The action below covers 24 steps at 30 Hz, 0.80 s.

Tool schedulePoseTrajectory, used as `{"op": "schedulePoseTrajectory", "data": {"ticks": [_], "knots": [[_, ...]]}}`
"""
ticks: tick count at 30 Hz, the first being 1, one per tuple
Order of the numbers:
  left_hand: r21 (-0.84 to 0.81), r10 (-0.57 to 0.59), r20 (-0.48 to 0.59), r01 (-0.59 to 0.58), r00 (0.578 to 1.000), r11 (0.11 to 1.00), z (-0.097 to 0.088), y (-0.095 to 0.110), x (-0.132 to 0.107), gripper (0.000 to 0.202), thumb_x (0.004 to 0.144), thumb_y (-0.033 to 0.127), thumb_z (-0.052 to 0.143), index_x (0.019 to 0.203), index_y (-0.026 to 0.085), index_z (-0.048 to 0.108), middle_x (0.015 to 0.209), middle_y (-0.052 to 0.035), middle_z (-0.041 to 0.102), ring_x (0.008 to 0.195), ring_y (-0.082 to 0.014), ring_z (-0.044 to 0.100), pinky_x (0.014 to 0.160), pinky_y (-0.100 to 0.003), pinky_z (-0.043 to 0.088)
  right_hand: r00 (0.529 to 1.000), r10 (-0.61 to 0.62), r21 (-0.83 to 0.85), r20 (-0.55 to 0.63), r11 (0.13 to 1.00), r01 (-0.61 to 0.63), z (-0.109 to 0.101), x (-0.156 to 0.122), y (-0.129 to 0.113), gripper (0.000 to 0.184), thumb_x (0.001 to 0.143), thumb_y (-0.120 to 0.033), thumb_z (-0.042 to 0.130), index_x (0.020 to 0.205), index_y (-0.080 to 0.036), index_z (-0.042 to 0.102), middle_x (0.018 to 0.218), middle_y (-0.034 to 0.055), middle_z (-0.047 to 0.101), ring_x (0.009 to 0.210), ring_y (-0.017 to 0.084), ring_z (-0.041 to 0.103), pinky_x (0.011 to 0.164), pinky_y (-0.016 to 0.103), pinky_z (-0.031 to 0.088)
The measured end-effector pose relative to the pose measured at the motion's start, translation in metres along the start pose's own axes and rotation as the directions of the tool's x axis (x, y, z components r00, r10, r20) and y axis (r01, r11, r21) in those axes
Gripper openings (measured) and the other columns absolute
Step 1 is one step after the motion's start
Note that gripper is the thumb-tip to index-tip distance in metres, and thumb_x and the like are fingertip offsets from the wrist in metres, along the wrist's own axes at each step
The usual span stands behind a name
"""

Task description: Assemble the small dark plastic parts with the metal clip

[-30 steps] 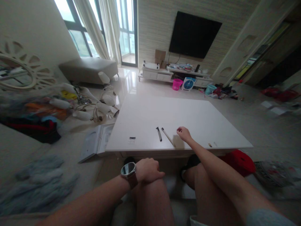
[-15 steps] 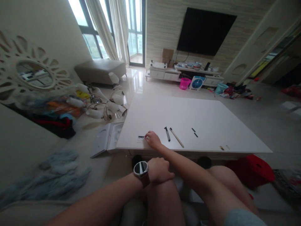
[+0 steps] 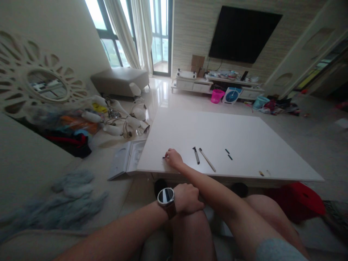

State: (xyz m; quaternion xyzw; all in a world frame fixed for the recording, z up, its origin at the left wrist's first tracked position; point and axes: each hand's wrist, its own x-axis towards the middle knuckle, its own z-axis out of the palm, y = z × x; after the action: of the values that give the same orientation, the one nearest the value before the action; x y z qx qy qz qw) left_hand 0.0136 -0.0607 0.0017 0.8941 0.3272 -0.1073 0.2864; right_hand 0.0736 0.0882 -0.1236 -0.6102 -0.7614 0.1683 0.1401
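Note:
My right hand (image 3: 173,159) reaches across to the left part of the white table (image 3: 206,130). Its fingertips pinch a small dark strip (image 3: 164,157), mostly hidden by the fingers, low over the tabletop. To the right of that hand lie a razor-shaped tool (image 3: 196,156) with a dark head and a toothbrush (image 3: 207,160) with a pale handle. Two short dark green strips (image 3: 228,154) lie farther right. My left hand (image 3: 188,198), with a round watch (image 3: 166,196) on its wrist, rests curled on my knee, below the right forearm.
Near the table's right front edge lie a small yellowish-brown piece (image 3: 261,173) and a pale clip-like piece (image 3: 268,172). An open white box (image 3: 122,159) leans by the left edge. A red stool-like object (image 3: 301,203) stands at right. Lamp parts (image 3: 127,123) lie on the floor.
The view has shifted slightly, so the scene sits a little to the right. My right fingers now cover more of the dark strip. My left hand stays on the knee.

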Motion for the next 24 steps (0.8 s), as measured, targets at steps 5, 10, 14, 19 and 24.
{"op": "schedulePoseTrajectory", "data": {"ticks": [5, 10, 14, 19, 24], "knots": [[0.004, -0.001, -0.011, 0.001, 1.000, 1.000, 0.002, -0.001, 0.001, 0.048, 0.080, 0.049, 0.051, 0.096, 0.014, 0.079, 0.098, -0.0195, 0.076, 0.090, -0.0370, 0.073, 0.076, -0.044, 0.058, 0.999, 0.029, -0.052, 0.033, 0.998, -0.027, 0.000, 0.001, -0.001, 0.015, 0.088, -0.020, 0.062, 0.097, -0.017, 0.073, 0.109, 0.0091, 0.066, 0.101, 0.020, 0.060, 0.082, 0.028, 0.046], [-0.005, -0.014, 0.007, 0.014, 1.000, 1.000, -0.001, 0.000, -0.001, 0.047, 0.079, 0.048, 0.051, 0.095, 0.014, 0.079, 0.098, -0.0191, 0.076, 0.089, -0.0363, 0.073, 0.076, -0.044, 0.058, 0.998, 0.042, -0.121, 0.043, 0.992, -0.036, -0.001, 0.002, -0.007, 0.016, 0.089, -0.019, 0.059, 0.096, -0.015, 0.073, 0.109, 0.0121, 0.066, 0.101, 0.022, 0.061, 0.083, 0.030, 0.047], [-0.004, -0.017, 0.019, 0.017, 1.000, 1.000, -0.002, 0.000, -0.001, 0.048, 0.078, 0.050, 0.051, 0.095, 0.014, 0.079, 0.098, -0.0190, 0.076, 0.089, -0.0361, 0.073, 0.076, -0.044, 0.058, 0.998, 0.042, -0.163, 0.038, 0.986, -0.035, 0.000, -0.001, -0.011, 0.017, 0.091, -0.017, 0.057, 0.095, -0.013, 0.072, 0.107, 0.0140, 0.066, 0.101, 0.023, 0.060, 0.085, 0.031, 0.047], [-0.001, -0.022, 0.028, 0.022, 0.999, 1.000, -0.001, -0.001, -0.002, 0.049, 0.080, 0.050, 0.050, 0.097, 0.013, 0.079, 0.099, -0.0206, 0.075, 0.090, -0.0364, 0.073, 0.076, -0.044, 0.058, 0.999, 0.045, -0.178, 0.023, 0.983, -0.040, 0.003, -0.003, -0.012, 0.016, 0.091, -0.015, 0.055, 0.098, -0.013, 0.070, 0.109, 0.0137, 0.065, 0.103, 0.023, 0.060, 0.084, 0.031, 0.048], [-0.022, -0.025, 0.028, 0.025, 0.999, 0.999, -0.002, 0.000, -0.001, 0.052, 0.080, 0.051, 0.050, 0.098, 0.012, 0.079, 0.100, -0.0212, 0.075, 0.091, -0.0379, 0.072, 0.077, -0.045, 0.058, 0.998, 0.065, -0.155, 0.024, 0.986, -0.060, 0.008, 0.002, -0.009, 0.013, 0.089, -0.015, 0.059, 0.098, -0.013, 0.067, 0.110, 0.0139, 0.064, 0.100, 0.023, 0.061, 0.082, 0.031, 0.049]]}}
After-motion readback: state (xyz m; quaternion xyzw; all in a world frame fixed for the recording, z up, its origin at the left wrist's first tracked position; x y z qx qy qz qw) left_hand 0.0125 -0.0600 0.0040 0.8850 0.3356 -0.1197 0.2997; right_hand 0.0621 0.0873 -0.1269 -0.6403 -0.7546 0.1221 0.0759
